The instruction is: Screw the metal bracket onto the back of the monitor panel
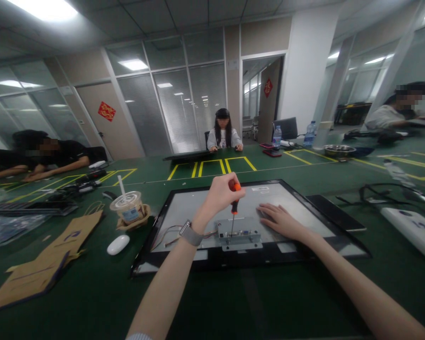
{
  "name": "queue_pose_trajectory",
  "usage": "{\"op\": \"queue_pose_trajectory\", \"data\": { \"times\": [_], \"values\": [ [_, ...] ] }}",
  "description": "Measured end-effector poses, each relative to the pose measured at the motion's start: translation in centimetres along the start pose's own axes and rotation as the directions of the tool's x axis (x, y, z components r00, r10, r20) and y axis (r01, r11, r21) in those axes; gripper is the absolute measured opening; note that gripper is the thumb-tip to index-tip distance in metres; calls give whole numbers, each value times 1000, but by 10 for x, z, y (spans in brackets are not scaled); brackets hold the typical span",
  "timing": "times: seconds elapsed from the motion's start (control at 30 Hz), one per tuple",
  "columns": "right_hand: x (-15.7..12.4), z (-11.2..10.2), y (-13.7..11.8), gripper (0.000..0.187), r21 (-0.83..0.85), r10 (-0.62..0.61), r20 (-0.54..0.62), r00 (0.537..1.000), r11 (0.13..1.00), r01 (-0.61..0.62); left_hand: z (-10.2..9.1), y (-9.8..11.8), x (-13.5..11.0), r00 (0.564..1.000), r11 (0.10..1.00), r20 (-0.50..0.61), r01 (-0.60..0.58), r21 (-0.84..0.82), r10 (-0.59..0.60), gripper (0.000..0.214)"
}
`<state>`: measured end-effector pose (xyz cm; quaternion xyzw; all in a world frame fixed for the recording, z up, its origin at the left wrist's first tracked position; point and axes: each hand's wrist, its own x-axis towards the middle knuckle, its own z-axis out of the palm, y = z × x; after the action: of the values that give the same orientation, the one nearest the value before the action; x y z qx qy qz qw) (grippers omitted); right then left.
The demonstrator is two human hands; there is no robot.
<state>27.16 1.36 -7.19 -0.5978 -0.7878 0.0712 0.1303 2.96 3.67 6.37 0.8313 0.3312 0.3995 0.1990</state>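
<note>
A flat display panel (198,203) with a black frame lies on the green table, its grey back facing up. Near its front edge sits a metal bracket (246,244) with a small circuit board (239,233) in it. My left hand (220,191) is closed around the handle of an orange and black screwdriver (235,204), which stands upright with its tip down at the board. Whether the tip sits in a screw is too small to tell. My right hand (281,219) rests flat on the panel right of the bracket, fingers spread. Thin cables (170,232) run left of the bracket.
Left of the panel are an iced drink cup (129,208) in a carton holder, a white mouse (118,244) and a brown paper bag (53,257). At right lie a black slab (335,212), black cables and a white device (411,231). Other people sit around the table.
</note>
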Motion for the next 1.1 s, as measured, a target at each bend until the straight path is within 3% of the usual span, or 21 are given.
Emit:
{"op": "queue_pose_trajectory", "data": {
  "times": [0.23, 1.1],
  "values": [
    [0, 2, 2, 58, -7, -3, -8, 1000, 1000, 3, 1, -9, 0, 995, 997, 101, -23, 76, 15, 11],
    [-1, -1, -3, 59, -15, 9, -9, 1000, 1000, -9, 3, -2, -3, 985, 991, 172, -26, 132, 3, 15]
  ]
}}
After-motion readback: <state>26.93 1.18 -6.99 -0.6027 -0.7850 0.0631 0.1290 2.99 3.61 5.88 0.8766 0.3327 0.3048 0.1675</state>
